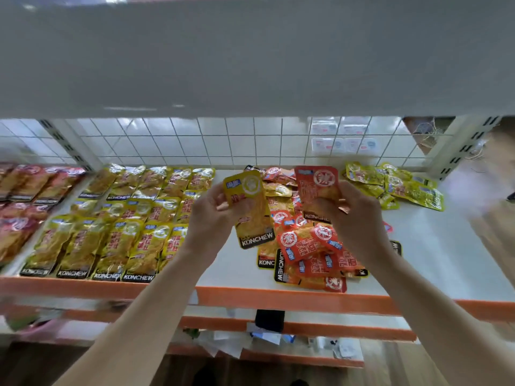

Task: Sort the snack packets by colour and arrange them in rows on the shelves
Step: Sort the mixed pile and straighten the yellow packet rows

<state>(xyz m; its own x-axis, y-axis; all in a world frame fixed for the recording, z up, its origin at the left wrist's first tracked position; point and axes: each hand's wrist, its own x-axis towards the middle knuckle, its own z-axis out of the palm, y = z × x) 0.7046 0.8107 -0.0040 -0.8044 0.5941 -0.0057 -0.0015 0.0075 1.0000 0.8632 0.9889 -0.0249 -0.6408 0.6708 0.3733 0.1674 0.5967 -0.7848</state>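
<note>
Yellow snack packets [125, 232] lie in three overlapping rows on the left part of the white shelf [446, 260], their black KONCHEW bands toward the orange front edge [237, 298]. Left of them, past a slotted upright post [69, 143], red packets [25, 207] also lie in rows.

Above the middle of the shelf, the left hand [207, 218] pinches one yellow packet [253, 215] by its left side. The thumb is on the front, and the packet is upright and slightly tilted. The right hand [355, 218] grips a single red packet [317, 185] by its lower end, lifted clear of the shelf (its round white emblem faces the camera). The two held packets are near each other but apart.

Under and between the hands sits an unsorted pile [306, 252] of red and yellow packets, overlapping at all angles and reaching the front edge. At the back right, a looser heap of yellow-green packets [398, 188] lies near the wire grid [195, 140] that backs the shelf.

The grey underside of the upper shelf [250, 57] fills the top of the view. A lower shelf [334, 328] holds blurred items that cannot be made out.
</note>
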